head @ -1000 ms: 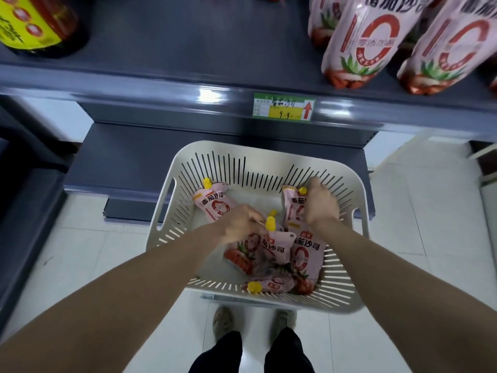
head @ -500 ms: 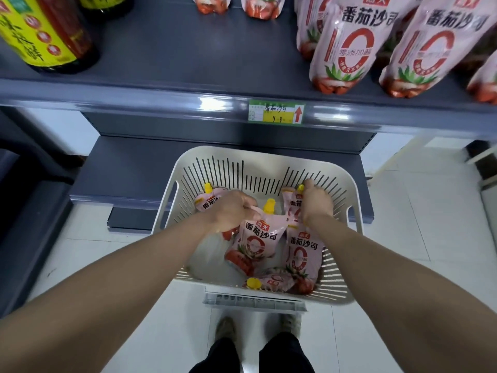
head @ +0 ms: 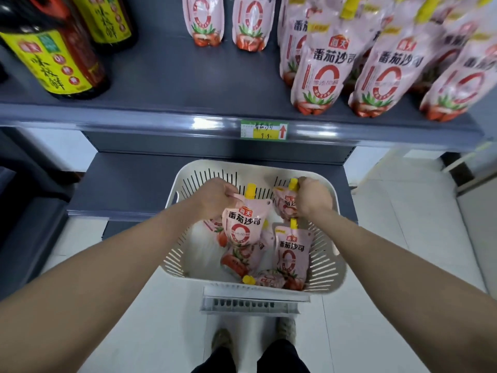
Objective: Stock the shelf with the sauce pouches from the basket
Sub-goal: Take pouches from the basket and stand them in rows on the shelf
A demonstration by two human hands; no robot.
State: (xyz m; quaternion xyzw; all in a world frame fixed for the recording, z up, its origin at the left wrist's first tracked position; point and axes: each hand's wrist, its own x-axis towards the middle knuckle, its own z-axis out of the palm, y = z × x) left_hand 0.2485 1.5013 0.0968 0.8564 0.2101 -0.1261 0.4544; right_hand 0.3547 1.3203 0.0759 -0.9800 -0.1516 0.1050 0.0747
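**Both hands clenched on pouches inside the basket**

The basket [head: 326, 261] is cream plastic, rounded-rectangular, with slotted walls and a smooth rolled rim. It rests on a pale slotted support [head: 250, 305] above the white tiled floor [head: 403, 238].

The left hand [head: 215, 199] is closed on the top left corner of a tomato sauce pouch [head: 243, 224]. This pouch is glossy pink film with a red ring print and a yellow spout cap; it hangs upright below and to the right of the grip, raised over the loose pouches.

The right hand [head: 313, 199] is closed around the neck of a second pouch [head: 285, 204], the yellow cap showing just left of the knuckles. Its body hangs below and left of the grip, largely hidden by the hand.

Below the right grip a third pouch [head: 291, 251] leans upright against the basket's right wall. Further pouches [head: 239, 261] lie crumpled on the basket floor, below both grips.

Well above both grips, the dark grey metal shelf [head: 166, 87] carries standing pouches of the same kind [head: 324, 74] to the right and dark bottles with yellow labels [head: 51, 55] to the left. A green and yellow price tag [head: 264, 129] sits on the shelf edge.
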